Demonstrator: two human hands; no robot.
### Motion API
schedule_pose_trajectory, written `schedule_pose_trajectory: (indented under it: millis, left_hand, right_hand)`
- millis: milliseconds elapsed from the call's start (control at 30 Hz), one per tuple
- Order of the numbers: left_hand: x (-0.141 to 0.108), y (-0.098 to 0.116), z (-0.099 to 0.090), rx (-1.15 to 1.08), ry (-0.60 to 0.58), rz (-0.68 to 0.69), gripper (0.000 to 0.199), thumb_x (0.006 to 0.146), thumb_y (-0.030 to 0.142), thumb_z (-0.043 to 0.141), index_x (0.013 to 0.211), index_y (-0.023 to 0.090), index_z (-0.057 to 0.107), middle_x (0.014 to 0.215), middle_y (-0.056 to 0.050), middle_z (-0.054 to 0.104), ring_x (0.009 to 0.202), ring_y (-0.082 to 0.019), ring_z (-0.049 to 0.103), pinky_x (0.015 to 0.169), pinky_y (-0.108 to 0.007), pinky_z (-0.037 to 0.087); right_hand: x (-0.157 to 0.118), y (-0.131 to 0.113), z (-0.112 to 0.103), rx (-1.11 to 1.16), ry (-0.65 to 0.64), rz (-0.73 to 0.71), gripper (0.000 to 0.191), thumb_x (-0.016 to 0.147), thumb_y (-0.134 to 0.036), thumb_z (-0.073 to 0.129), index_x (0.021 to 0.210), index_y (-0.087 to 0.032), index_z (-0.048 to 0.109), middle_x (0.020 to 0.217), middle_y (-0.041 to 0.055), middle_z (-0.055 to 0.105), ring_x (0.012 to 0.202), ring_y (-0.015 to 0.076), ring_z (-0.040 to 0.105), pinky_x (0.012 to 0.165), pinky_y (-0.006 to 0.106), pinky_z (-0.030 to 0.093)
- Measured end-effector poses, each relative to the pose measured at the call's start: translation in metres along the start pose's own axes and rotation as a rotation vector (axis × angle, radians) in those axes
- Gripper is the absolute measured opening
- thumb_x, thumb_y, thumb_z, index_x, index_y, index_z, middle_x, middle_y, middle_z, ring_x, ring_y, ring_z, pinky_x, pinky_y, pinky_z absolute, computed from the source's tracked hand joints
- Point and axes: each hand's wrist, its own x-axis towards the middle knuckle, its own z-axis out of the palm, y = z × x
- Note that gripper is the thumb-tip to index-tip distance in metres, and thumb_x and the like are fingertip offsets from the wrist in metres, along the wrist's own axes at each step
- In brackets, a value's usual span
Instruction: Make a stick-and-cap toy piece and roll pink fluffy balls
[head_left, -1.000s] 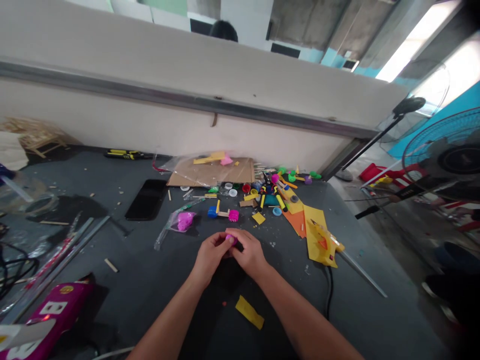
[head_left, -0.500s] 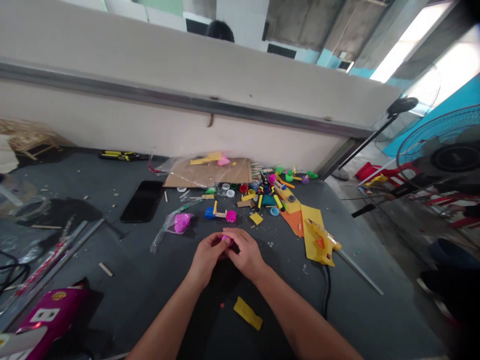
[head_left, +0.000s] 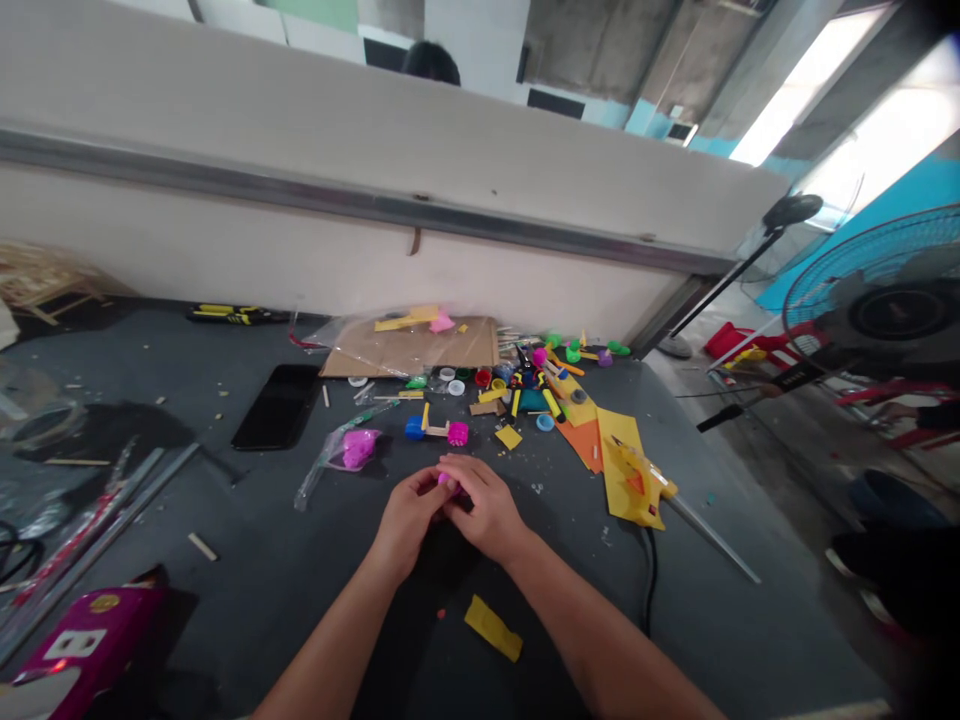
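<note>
My left hand (head_left: 409,522) and my right hand (head_left: 480,510) meet above the dark work surface (head_left: 225,640), their fingers closed around a small magenta plastic piece (head_left: 448,482). Most of that piece is hidden by my fingers. Just beyond my hands lies a small assembly (head_left: 435,432) of a blue cap, wooden sticks and a magenta part. To its left, pink material sits in a clear plastic bag (head_left: 358,449). A yellow foam strip (head_left: 493,627) lies nearer me, below my wrists.
Bottle caps, markers and craft scraps (head_left: 517,395) are heaped ahead, beside a cardboard sheet (head_left: 409,350). A yellow glue gun (head_left: 634,485) rests on yellow foam at right. A black phone (head_left: 277,407) lies at left. A fan (head_left: 877,310) stands beyond the right edge.
My hands have closed a little further over the magenta piece, leaving less of it visible. The whole scene has drifted slightly left and upward in the view.
</note>
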Motion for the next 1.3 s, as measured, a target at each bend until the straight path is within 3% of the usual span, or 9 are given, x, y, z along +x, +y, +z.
schedule_pose_trajectory:
  millis: [567,733,933,1300]
  left_hand:
    - [-0.0016,0.0025,0.0001,-0.049,-0.063,-0.055,0.029,0.066,0.031,0.073,0.087,0.013,0.067,0.071,-0.001,0.063,0.057,-0.008,0.054,0.053,-0.017,0.042]
    - [-0.0023,0.0025,0.0006,-0.121,-0.036,-0.067,0.028,0.066,0.03,0.073,0.088,0.014,0.067,0.077,-0.002,0.064,0.065,-0.009,0.058,0.06,-0.018,0.046]
    - [0.0003,0.0019,-0.0006,-0.108,-0.046,-0.081,0.022,0.066,0.027,0.075,0.08,0.013,0.067,0.069,0.0,0.062,0.057,-0.006,0.054,0.055,-0.016,0.045]
    - [-0.0019,0.0027,-0.0019,-0.156,-0.056,-0.08,0.024,0.069,0.028,0.072,0.086,0.012,0.067,0.075,-0.002,0.066,0.062,-0.008,0.058,0.06,-0.017,0.049]
  right_hand:
    - [-0.0012,0.0038,-0.0007,-0.003,0.01,0.004,0.047,0.073,-0.009,0.054,0.118,-0.024,0.054,0.119,0.0053,0.06,0.116,0.0202,0.05,0.102,0.04,0.038]
    - [-0.0017,0.0044,-0.0004,0.014,0.017,0.017,0.045,0.076,-0.011,0.054,0.119,-0.022,0.054,0.12,0.0056,0.059,0.116,0.0183,0.05,0.102,0.036,0.04]
    - [-0.0028,0.0051,0.0,0.011,-0.017,0.003,0.045,0.079,-0.011,0.052,0.122,-0.022,0.053,0.121,0.0061,0.059,0.117,0.0175,0.052,0.102,0.035,0.041]
    - [-0.0021,0.0064,-0.001,0.021,0.027,0.063,0.045,0.079,-0.015,0.056,0.122,-0.024,0.052,0.12,0.0043,0.06,0.113,0.0181,0.054,0.1,0.035,0.043]
